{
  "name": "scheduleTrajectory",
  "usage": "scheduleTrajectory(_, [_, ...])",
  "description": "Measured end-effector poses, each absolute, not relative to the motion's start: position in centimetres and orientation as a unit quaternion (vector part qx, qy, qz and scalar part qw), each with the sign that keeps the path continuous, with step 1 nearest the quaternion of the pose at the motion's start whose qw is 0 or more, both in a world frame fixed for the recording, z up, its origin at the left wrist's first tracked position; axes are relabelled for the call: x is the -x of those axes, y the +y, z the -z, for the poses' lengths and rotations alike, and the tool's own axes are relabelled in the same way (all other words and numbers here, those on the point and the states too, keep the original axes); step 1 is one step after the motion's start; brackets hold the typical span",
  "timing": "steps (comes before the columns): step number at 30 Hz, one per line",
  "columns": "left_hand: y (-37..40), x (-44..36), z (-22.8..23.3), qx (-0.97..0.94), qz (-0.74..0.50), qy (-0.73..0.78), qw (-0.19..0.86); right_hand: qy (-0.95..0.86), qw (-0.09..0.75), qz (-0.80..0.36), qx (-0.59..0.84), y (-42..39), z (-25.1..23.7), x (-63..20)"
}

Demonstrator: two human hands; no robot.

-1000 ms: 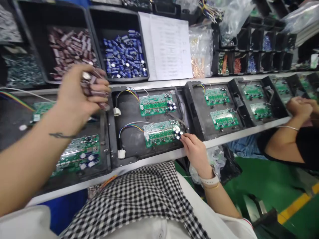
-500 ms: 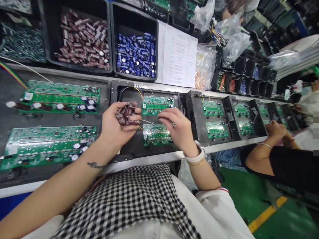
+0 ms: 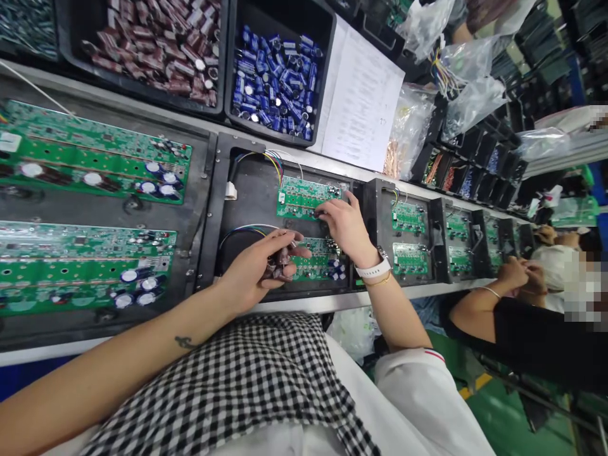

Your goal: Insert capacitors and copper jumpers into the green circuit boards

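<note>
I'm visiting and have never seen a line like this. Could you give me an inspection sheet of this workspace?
Surface: dark tray holding two green boards.
Job's things: brown parts; upper board; lower board.
Clutter: bins of brown parts and blue parts; paper sheet; plastic bags.
Grips: left hand holds brown parts; right hand touches upper board.
Cables: coloured wires on tray.
Surroundings: another person's arm, more trays.

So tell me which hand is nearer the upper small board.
Right. The right hand rests fingertips on the upper small board; the left hand, holding brown capacitors, sits below it, apart.
</note>
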State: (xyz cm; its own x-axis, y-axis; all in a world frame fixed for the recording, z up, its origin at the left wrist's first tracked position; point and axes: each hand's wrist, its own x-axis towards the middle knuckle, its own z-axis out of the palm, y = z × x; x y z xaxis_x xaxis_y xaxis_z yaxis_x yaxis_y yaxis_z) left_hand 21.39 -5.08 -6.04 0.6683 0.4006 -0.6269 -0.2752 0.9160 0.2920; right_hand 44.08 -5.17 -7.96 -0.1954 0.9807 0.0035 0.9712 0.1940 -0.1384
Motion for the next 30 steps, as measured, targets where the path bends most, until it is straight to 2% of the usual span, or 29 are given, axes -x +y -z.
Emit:
scheduleTrajectory(6, [-4.9, -21.8, 5.6, -0.047, -0.164, 0.383, 0.908, -0.823, 0.016, -0.016, 0.568, -5.2, 8.1, -44.2])
scheduleTrajectory(11, [-5.0, -22.4, 5.6, 0.000, -0.174, 0.445, 0.878, -0.835, 0.127, -0.061, 0.532, -7.2, 4.8, -41.5])
scheduleTrajectory(14, [-5.3, -22.7, 6.0, 0.007, -0.174, 0.459, 0.871, -0.875, 0.119, -0.094, 0.460, -8.4, 3.2, -39.8])
scheduleTrajectory(18, [-5.5, -22.5, 6.2, -0.008, -0.136, 0.429, 0.893, -0.820, 0.128, -0.063, 0.554, -7.3, 4.9, -40.1])
scheduleTrajectory(21, [-5.3, -21.9, 6.2, -0.055, -0.136, 0.408, 0.901, -0.769, 0.100, -0.056, 0.628, -5.2, 7.5, -41.3])
scheduleTrajectory(25, [-5.3, -21.2, 6.2, -0.084, -0.125, 0.384, 0.911, -0.759, 0.074, -0.063, 0.644, -3.5, 9.4, -41.8])
scheduleTrajectory(30, [-5.7, -20.6, 6.1, -0.109, -0.102, 0.352, 0.924, -0.759, 0.078, -0.051, 0.645, -3.5, 9.3, -41.3])
